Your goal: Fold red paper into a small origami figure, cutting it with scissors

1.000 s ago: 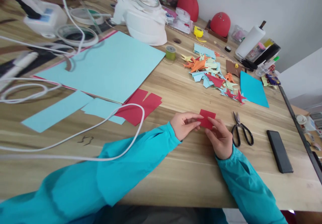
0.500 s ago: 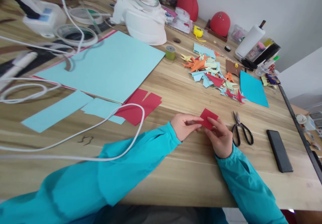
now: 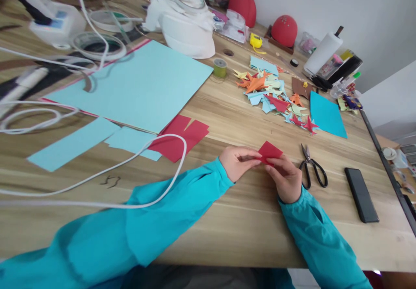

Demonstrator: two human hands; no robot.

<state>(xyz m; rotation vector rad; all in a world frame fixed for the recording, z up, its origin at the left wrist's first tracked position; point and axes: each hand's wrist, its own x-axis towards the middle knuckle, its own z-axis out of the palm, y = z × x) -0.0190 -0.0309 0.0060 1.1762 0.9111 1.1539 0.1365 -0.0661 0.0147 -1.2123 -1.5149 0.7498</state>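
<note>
A small red paper (image 3: 269, 150) is pinched between both hands near the front of the wooden table. My left hand (image 3: 238, 161) grips its left corner between thumb and fingers. On the right side, my right hand (image 3: 286, 176) holds the lower right edge, thumb below and fingers over it. The paper's near edge looks turned up, though the fingers partly hide it. Just right of my right hand lie black-handled scissors (image 3: 312, 167). Farther left are more red paper pieces (image 3: 185, 139).
Large light-blue sheets (image 3: 136, 85) and cut strips (image 3: 73, 144) lie left, crossed by a white cable (image 3: 183, 146). Folded paper pieces (image 3: 269, 92) are heaped at the back, beside a blue paper stack (image 3: 328, 115). A black phone (image 3: 361, 195) rests at right; a thread spool (image 3: 220, 68) stands behind.
The red paper's near edge has turned up and its visible shape is flatter. My right hand has shifted slightly, its fingers now lying along the lower edge. My left hand has barely moved.
</note>
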